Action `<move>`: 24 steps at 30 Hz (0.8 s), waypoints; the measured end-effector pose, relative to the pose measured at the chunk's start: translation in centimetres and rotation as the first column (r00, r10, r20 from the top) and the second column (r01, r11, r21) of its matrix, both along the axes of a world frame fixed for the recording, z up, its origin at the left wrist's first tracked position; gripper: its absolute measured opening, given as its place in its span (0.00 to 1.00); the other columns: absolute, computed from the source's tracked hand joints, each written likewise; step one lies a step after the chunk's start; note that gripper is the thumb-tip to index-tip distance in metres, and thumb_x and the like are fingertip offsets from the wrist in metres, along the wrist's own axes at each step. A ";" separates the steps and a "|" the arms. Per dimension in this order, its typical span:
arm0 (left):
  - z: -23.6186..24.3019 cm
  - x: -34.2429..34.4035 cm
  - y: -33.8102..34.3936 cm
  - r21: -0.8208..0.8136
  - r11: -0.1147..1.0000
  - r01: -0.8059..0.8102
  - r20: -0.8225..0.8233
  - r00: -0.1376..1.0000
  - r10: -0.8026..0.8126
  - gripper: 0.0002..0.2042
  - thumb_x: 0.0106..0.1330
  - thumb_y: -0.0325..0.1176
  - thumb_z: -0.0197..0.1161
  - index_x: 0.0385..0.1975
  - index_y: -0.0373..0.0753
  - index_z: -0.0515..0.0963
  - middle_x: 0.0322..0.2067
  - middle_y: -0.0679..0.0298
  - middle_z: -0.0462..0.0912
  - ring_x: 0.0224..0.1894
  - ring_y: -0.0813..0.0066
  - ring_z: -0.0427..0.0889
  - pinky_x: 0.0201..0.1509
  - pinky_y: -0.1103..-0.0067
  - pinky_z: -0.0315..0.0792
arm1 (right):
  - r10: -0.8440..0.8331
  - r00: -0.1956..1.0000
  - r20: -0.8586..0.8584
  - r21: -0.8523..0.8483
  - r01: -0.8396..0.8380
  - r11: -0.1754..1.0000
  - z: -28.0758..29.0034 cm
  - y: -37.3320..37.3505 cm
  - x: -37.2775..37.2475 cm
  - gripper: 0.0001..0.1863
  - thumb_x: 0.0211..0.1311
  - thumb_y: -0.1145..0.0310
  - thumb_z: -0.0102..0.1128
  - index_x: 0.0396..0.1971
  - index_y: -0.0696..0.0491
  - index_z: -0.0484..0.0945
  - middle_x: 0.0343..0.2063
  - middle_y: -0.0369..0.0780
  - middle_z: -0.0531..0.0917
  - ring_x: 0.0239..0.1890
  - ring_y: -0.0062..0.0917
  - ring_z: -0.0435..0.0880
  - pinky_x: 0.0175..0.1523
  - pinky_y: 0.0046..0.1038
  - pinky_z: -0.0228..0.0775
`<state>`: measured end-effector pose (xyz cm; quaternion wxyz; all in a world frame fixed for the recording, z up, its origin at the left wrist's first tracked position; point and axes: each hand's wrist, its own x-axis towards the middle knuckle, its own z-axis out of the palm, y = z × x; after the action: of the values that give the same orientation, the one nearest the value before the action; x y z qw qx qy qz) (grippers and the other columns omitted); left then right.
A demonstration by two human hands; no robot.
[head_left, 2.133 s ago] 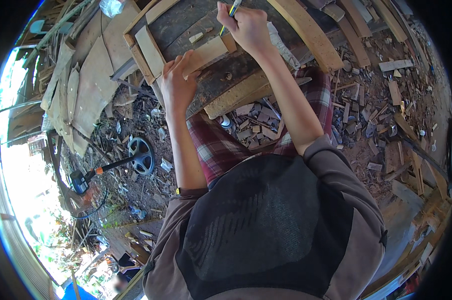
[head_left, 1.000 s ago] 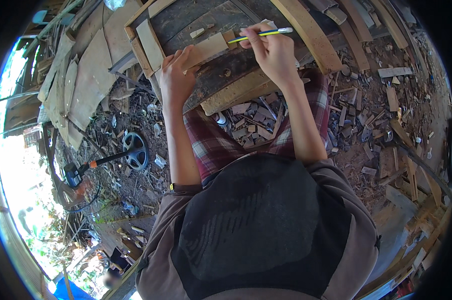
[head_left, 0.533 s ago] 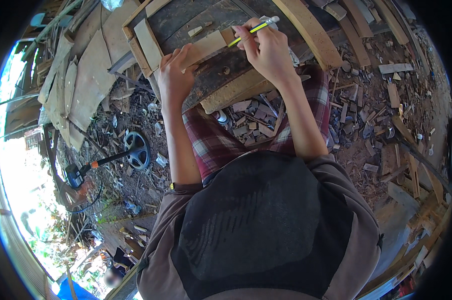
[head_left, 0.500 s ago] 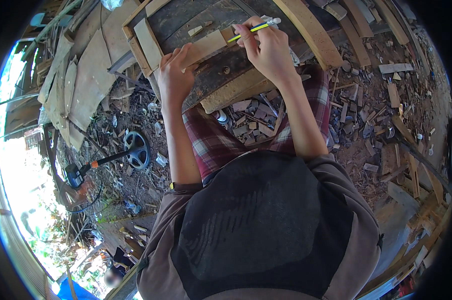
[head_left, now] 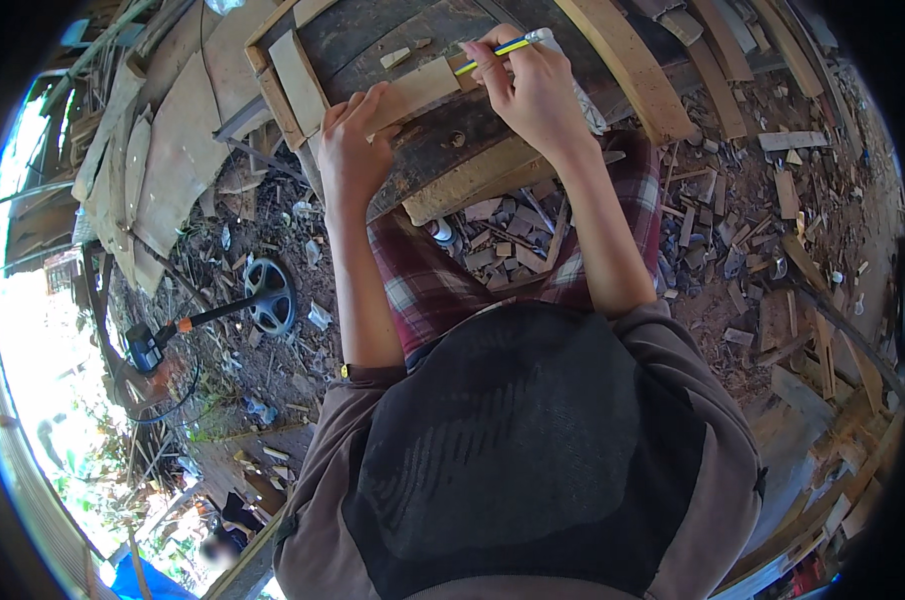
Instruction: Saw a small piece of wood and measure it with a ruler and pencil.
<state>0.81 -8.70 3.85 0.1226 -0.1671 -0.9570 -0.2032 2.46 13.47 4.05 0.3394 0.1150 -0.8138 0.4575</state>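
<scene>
My left hand [head_left: 358,150] presses on a short pale board [head_left: 423,90], fingers over it and thumb beside it, on the dark worn work surface [head_left: 433,140]. My right hand [head_left: 528,95] grips a yellow-and-blue pencil [head_left: 523,43] with a white end; its tip is at the board's right end. A small wood offcut [head_left: 395,59] lies just above the board. Another pale piece [head_left: 298,68] lies inside the wooden edging at the left. A whitish wrapped item [head_left: 588,115], partly hidden, is beside my right hand.
A long plank [head_left: 633,80] runs along the surface's right side. Leaning sheets [head_left: 183,140] are at upper left. A tool with a black wheel [head_left: 271,295] lies on the littered ground at left. My plaid-covered legs [head_left: 423,280] are below the surface, with scrap wood between.
Since two seconds ago, my right hand has moved right and down and tilted the pencil flatter. In the last half second it rose slightly. My left hand stays on the board.
</scene>
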 end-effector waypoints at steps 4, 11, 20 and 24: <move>0.2 0.3 0.3 0.011 1.000 0.008 -0.006 1.000 -0.008 0.29 0.50 0.27 0.71 0.56 0.51 0.77 0.53 0.60 0.81 0.56 0.58 0.75 0.61 0.68 0.69 | -0.008 0.999 -0.052 0.009 0.008 1.000 0.3 0.0 0.6 0.12 0.68 0.65 0.58 0.27 0.57 0.74 0.19 0.44 0.80 0.21 0.37 0.82 0.24 0.34 0.70; -0.4 0.0 -0.1 0.010 0.999 0.030 -0.072 0.997 -0.030 0.28 0.49 0.25 0.71 0.55 0.48 0.78 0.50 0.62 0.82 0.53 0.59 0.75 0.59 0.69 0.71 | 0.006 1.000 0.011 0.004 -0.006 1.000 0.5 -0.3 0.3 0.12 0.67 0.66 0.58 0.27 0.57 0.73 0.20 0.44 0.80 0.21 0.38 0.82 0.24 0.35 0.70; -0.1 -0.2 0.2 0.042 0.998 0.037 -0.091 0.995 -0.033 0.28 0.49 0.25 0.71 0.54 0.48 0.78 0.49 0.60 0.82 0.52 0.59 0.76 0.58 0.68 0.71 | -0.003 1.000 -0.001 -0.056 0.003 0.998 0.2 0.1 0.6 0.10 0.66 0.68 0.59 0.27 0.57 0.75 0.19 0.43 0.80 0.19 0.35 0.81 0.24 0.33 0.70; -0.3 -0.4 -0.4 0.051 0.998 0.035 -0.107 0.994 -0.029 0.28 0.49 0.26 0.71 0.55 0.48 0.78 0.49 0.59 0.82 0.54 0.58 0.75 0.59 0.68 0.71 | -0.010 0.999 -0.040 -0.075 0.007 0.997 1.0 0.1 0.5 0.07 0.65 0.70 0.60 0.29 0.56 0.76 0.22 0.42 0.82 0.20 0.34 0.81 0.26 0.30 0.70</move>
<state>0.39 -9.07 3.51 0.1745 -0.1896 -0.9405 -0.2213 2.97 13.54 5.03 0.3617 0.1078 -0.7895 0.4839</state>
